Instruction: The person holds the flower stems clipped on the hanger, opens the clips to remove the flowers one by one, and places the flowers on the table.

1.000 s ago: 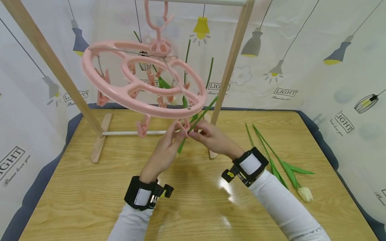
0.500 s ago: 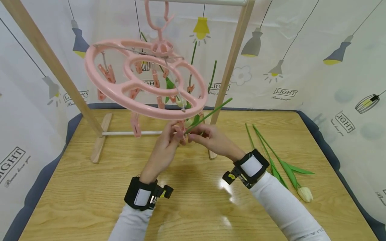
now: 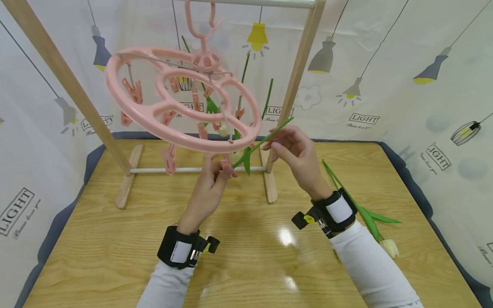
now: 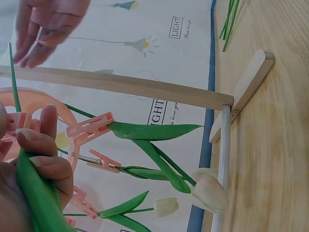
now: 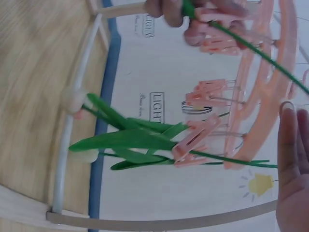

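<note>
My left hand (image 3: 203, 197) pinches a pink clothespin (image 3: 225, 161) under the near rim of a round pink hanger (image 3: 192, 142). A tulip's green stem (image 3: 274, 133) slants up to the right from that clothespin; its leaf (image 4: 36, 193) lies against my left fingers in the left wrist view. My right hand (image 3: 300, 162) is beside the upper stem, fingers loosely extended and holding nothing. Behind, other clothespins (image 4: 91, 128) hold white tulips (image 4: 210, 193) with their blooms hanging down. The bloom of the tulip at my left hand is hidden.
The hanger hooks onto a wooden stand (image 3: 302, 55) with a white lower bar (image 3: 185, 170). More tulips (image 3: 369, 220) lie on the wooden table (image 3: 246, 265) at the right, partly behind my right forearm. Unused clothespins (image 3: 169, 159) dangle from the hanger's left side.
My right hand has left the clothespin and moved up and right, its fingers loosening. My left hand stays at the clothespin. The hanger has swung and turned slightly.
</note>
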`<state>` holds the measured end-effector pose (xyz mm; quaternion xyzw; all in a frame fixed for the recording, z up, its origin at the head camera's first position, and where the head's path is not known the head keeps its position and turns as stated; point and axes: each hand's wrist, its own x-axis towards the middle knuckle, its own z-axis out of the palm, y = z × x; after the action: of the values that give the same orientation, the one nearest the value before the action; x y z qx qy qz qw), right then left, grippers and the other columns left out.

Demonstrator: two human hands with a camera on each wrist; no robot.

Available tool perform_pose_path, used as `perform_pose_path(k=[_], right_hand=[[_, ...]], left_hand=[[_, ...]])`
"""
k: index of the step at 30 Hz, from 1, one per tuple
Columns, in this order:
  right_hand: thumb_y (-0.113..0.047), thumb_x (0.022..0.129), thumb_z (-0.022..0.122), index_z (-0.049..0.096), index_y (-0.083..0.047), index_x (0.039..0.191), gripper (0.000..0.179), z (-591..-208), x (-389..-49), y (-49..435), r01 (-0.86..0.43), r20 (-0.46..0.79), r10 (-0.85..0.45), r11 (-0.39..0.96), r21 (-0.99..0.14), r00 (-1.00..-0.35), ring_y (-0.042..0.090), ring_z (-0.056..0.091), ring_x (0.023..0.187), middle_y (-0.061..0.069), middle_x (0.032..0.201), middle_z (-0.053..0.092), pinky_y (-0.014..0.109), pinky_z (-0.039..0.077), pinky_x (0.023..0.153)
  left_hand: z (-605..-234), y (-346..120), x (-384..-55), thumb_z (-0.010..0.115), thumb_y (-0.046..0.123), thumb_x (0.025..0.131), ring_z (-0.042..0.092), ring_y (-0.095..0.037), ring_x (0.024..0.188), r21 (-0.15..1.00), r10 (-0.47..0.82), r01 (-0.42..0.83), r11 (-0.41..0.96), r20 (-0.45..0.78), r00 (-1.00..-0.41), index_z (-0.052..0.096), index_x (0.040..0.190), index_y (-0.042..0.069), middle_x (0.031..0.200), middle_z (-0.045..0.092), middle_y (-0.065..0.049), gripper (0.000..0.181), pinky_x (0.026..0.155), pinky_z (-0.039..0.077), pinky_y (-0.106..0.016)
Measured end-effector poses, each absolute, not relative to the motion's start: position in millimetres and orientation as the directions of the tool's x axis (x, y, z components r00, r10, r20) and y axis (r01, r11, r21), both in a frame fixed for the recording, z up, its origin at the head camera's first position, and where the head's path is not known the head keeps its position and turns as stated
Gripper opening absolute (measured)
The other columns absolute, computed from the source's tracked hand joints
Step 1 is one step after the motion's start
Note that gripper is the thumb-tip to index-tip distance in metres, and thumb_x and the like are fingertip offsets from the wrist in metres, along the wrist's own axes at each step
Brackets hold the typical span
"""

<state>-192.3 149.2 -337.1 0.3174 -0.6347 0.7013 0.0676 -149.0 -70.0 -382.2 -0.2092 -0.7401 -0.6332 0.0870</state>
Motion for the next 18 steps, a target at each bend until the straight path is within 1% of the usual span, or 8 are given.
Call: perform_pose_path(k=[2, 4, 6, 8, 10, 13, 15, 18], right_hand=[[0.008, 0.092, 0.053, 0.06, -0.005, 0.11, 0.024, -333.0, -190.7, 147.5, -0.534, 0.574, -0.276, -0.211, -0.819, -0.771, 0.016, 0.065, 0.079, -0.002, 0.095, 0.07, 0.02, 0.056, 0.062], [0.01, 0.091, 0.053, 0.061, -0.006, 0.107, 0.024, -330.5, -189.2, 145.5, -0.547, 0.591, -0.262, -0.225, -0.806, -0.763, 0.015, 0.064, 0.076, -0.001, 0.095, 0.071, 0.02, 0.057, 0.062], [0.012, 0.091, 0.053, 0.061, -0.007, 0.105, 0.025, -329.2, -187.6, 143.6, -0.544, 0.591, -0.261, -0.235, -0.806, -0.763, 0.014, 0.063, 0.076, -0.002, 0.098, 0.07, 0.02, 0.057, 0.064], [0.012, 0.092, 0.053, 0.06, -0.009, 0.105, 0.026, -328.5, -186.2, 141.8, -0.537, 0.584, -0.268, -0.232, -0.811, -0.766, 0.013, 0.064, 0.081, -0.003, 0.1, 0.07, 0.02, 0.057, 0.068], [0.011, 0.094, 0.05, 0.057, -0.009, 0.106, 0.024, -328.3, -185.3, 139.9, -0.525, 0.572, -0.286, -0.229, -0.82, -0.769, 0.014, 0.065, 0.087, -0.004, 0.102, 0.069, 0.021, 0.058, 0.075], [0.007, 0.098, 0.044, 0.05, -0.007, 0.11, 0.019, -328.1, -184.1, 136.4, -0.488, 0.546, -0.324, -0.247, -0.837, -0.772, 0.017, 0.065, 0.094, -0.001, 0.103, 0.067, 0.026, 0.058, 0.084], [0.005, 0.101, 0.039, 0.045, -0.007, 0.112, 0.018, -328.1, -183.1, 134.0, -0.459, 0.53, -0.341, -0.27, -0.846, -0.776, 0.019, 0.065, 0.095, 0.001, 0.103, 0.065, 0.029, 0.059, 0.086], [0.003, 0.103, 0.033, 0.04, -0.009, 0.115, 0.018, -328.3, -181.3, 129.9, -0.437, 0.527, -0.345, -0.308, -0.845, -0.777, 0.021, 0.064, 0.096, 0.002, 0.104, 0.06, 0.032, 0.06, 0.086]], left_hand=[[-382.5, -69.9, -149.8, 0.04, 0.012, 0.102, 0.059, -0.028, 0.083, 0.895, 0.207, 0.438, 0.081, 0.415, -0.886, 0.022, 0.142, 0.008, 0.077, 0.049, -0.017, 0.044, 0.076, 0.05, -0.034], [-382.5, -70.0, -150.3, 0.038, 0.008, 0.103, 0.06, -0.026, 0.082, 0.89, 0.209, 0.451, 0.069, 0.429, -0.879, 0.019, 0.145, 0.009, 0.074, 0.044, -0.013, 0.046, 0.069, 0.051, -0.029], [-382.2, -70.2, -150.6, 0.037, 0.007, 0.104, 0.061, -0.022, 0.08, 0.888, 0.207, 0.452, 0.083, 0.428, -0.879, 0.018, 0.149, 0.012, 0.074, 0.047, -0.012, 0.049, 0.062, 0.05, -0.026], [-381.5, -70.5, -150.3, 0.037, 0.01, 0.104, 0.062, -0.02, 0.078, 0.89, 0.206, 0.44, 0.119, 0.411, -0.888, 0.026, 0.146, 0.013, 0.079, 0.057, -0.015, 0.043, 0.055, 0.046, -0.025], [-380.4, -70.8, -149.6, 0.038, 0.015, 0.104, 0.064, -0.02, 0.082, 0.898, 0.205, 0.414, 0.151, 0.381, -0.901, 0.035, 0.14, 0.011, 0.084, 0.061, -0.018, 0.036, 0.058, 0.048, -0.026], [-378.4, -71.1, -148.1, 0.039, 0.02, 0.104, 0.065, -0.023, 0.081, 0.911, 0.204, 0.376, 0.17, 0.341, -0.918, 0.042, 0.132, 0.01, 0.088, 0.064, -0.022, 0.03, 0.063, 0.052, -0.033], [-377.0, -71.2, -146.6, 0.039, 0.021, 0.104, 0.067, -0.027, 0.085, 0.922, 0.205, 0.353, 0.158, 0.319, -0.925, 0.041, 0.135, 0.01, 0.088, 0.064, -0.024, 0.033, 0.067, 0.055, -0.038], [-375.0, -70.6, -145.0, 0.039, 0.023, 0.105, 0.068, -0.03, 0.087, 0.929, 0.202, 0.342, 0.141, 0.311, -0.929, 0.04, 0.139, 0.011, 0.092, 0.066, -0.025, 0.036, 0.07, 0.057, -0.041]])
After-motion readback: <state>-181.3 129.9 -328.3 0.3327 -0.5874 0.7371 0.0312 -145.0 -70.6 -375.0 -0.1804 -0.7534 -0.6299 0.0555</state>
